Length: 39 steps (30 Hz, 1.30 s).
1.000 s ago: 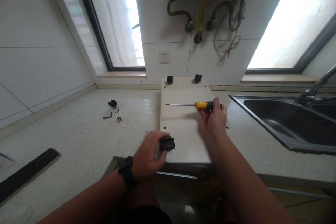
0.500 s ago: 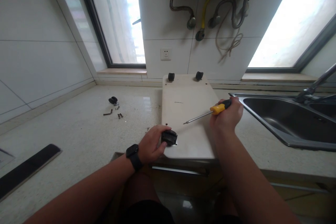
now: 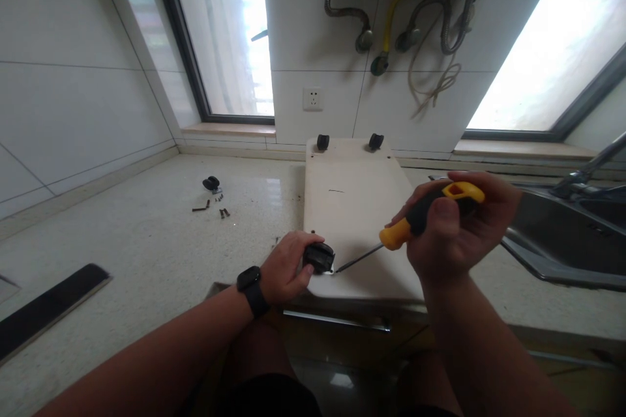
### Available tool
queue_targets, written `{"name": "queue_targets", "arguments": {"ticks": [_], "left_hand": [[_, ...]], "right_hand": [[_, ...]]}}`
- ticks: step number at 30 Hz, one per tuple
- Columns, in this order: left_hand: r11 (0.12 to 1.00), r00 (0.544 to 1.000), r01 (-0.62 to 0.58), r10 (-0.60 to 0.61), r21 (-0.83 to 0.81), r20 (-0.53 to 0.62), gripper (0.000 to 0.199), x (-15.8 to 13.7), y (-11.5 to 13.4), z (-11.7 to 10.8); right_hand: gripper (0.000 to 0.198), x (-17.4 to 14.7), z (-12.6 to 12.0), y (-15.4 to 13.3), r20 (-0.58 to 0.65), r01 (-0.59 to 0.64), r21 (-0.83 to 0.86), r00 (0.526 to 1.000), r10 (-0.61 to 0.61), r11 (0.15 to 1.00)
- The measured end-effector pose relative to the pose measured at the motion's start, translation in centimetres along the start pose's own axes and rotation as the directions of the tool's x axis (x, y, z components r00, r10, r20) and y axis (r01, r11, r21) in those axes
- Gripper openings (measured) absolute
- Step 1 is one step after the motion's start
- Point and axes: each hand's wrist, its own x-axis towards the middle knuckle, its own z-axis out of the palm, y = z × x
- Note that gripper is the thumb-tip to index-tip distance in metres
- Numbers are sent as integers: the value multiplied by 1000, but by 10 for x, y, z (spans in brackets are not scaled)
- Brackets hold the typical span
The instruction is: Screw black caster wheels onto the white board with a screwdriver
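My left hand [image 3: 288,265] grips a black caster wheel [image 3: 319,257] at the near left corner of a white board [image 3: 362,208]. A bit of the caster's metal plate shows beside the wheel. In my right hand [image 3: 460,228] is a screwdriver [image 3: 415,218] with a yellow and black handle. It slants down to the left, its tip close to the edge of the caster's plate; whether it touches a screw I cannot tell. Two more casters, one on the left [image 3: 323,142] and one on the right [image 3: 375,141], stand at the board's far corners.
A loose caster [image 3: 211,184] lies on the counter [image 3: 161,234] at left, near several small screws [image 3: 222,213] and a hex key [image 3: 200,207]. A steel sink [image 3: 548,254] is at right. A long black strip [image 3: 53,313] lies at lower left. Hoses [image 3: 391,13] hang on the wall.
My right hand has turned the screwdriver and brought its tip down and nearer to me, beside the caster's plate. My left hand stays on the caster. The view has shifted slightly.
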Motion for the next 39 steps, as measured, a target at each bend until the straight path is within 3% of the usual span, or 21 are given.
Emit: {"name": "queue_targets", "arguments": {"ticks": [7, 17, 23, 28, 34, 37, 39], "left_hand": [[1000, 1000, -2, 2, -3, 5, 50, -1, -1, 1], [1000, 1000, -5, 4, 15, 13, 49, 1, 1, -1], [1000, 1000, 9, -9, 3, 21, 49, 0, 0, 0], [999, 999, 33, -32, -42, 27, 48, -1, 1, -1], [995, 997, 76, -75, -61, 23, 54, -1, 7, -5], [992, 996, 78, -73, -103, 48, 53, 1, 10, -10], [984, 996, 69, -60, -163, 59, 50, 6, 13, -16]], "right_hand": [[24, -14, 0, -1, 90, -42, -111, 995, 52, 993], [29, -11, 2, -4, 202, 44, -101, 979, -22, 994], [47, -13, 3, -10, 308, 119, -66, 947, -93, 991], [63, -1, 7, -21, 526, 230, -38, 832, -176, 972], [68, 22, -3, -49, 798, -67, -79, 593, 104, 995], [67, 33, -6, -61, 836, -1, -128, 537, 108, 992], [60, 37, -5, -66, 841, 60, -138, 534, 84, 989]]}}
